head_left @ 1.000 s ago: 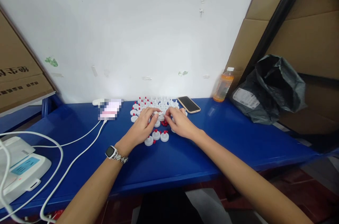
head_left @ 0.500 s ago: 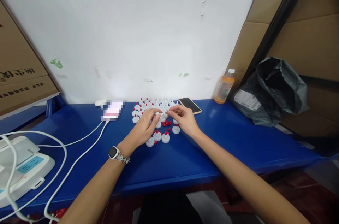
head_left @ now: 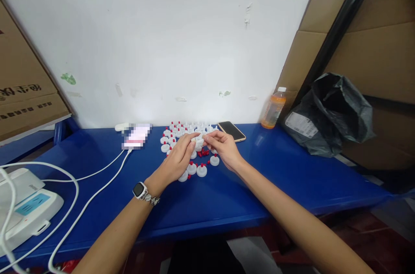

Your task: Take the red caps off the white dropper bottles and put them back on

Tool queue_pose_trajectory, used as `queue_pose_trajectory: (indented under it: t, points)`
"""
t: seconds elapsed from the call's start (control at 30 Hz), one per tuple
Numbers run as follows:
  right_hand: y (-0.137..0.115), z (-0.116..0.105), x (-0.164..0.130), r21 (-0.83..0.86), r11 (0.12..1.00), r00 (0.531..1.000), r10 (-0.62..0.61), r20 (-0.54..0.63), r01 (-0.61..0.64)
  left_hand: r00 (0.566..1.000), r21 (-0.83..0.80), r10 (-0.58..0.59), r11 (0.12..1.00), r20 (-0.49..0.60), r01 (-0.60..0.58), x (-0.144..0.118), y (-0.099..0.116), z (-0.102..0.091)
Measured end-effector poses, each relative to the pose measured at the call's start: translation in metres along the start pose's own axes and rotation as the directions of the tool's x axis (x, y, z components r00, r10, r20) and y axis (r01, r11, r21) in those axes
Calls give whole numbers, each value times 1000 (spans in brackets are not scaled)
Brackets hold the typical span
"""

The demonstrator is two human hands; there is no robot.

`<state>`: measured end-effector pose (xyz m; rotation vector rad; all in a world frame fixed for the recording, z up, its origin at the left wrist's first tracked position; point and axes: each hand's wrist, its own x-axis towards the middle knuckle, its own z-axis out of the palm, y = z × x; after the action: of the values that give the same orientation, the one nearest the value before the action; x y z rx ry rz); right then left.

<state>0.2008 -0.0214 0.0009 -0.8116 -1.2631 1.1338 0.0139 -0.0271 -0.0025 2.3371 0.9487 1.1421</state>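
My left hand [head_left: 180, 157], with a watch on its wrist, is closed on a white nozzle cap [head_left: 198, 143] held just above the blue table. My right hand [head_left: 223, 146] is closed in a pinch against the right side of that cap; what lies between its fingertips is too small to make out. Below the hands lies a small pile of red tips [head_left: 203, 153]. Around them stand several round white caps with nozzles, some with red tips on, such as the near cap [head_left: 201, 170]. Others at the back have bare white nozzles. My left hand hides part of the group.
A dark phone [head_left: 231, 130] lies behind my right hand. On the left are a charging phone [head_left: 138, 135], white cables [head_left: 94, 198] and a white power strip [head_left: 32, 213]. An orange drink bottle [head_left: 274, 109] and grey plastic bag [head_left: 327, 114] stand at right, before cardboard.
Both hands stay together at the white cap, with only small finger movements. The whole view has shifted slightly.
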Motion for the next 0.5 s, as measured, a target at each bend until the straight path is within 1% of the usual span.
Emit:
queue_pose_trajectory:
  t: [0.17,0.27,0.3,0.37,0.43,0.5]
  points:
    - [1,3,-1,1,1000,1000,-10,28,10,1000,-4,3,1000,0,-3,1,3,2]
    - [2,4,-1,-28,1000,999,-10,50,12,999,-15,23,1000,-30,-23,1,6,3]
    - [3,4,-1,-57,998,998,-25,63,28,999,-19,30,999,-41,-31,1,7,4]
    - [3,5,-3,-160,981,991,-91,102,107,998,-22,39,999,-51,-40,1,9,4]
    - [2,6,-5,-295,933,974,-165,154,204,998,-25,32,999,-51,-34,1,11,5]
    - [1,7,-8,-404,875,960,-203,194,267,998,-31,16,999,-55,-18,0,12,6]
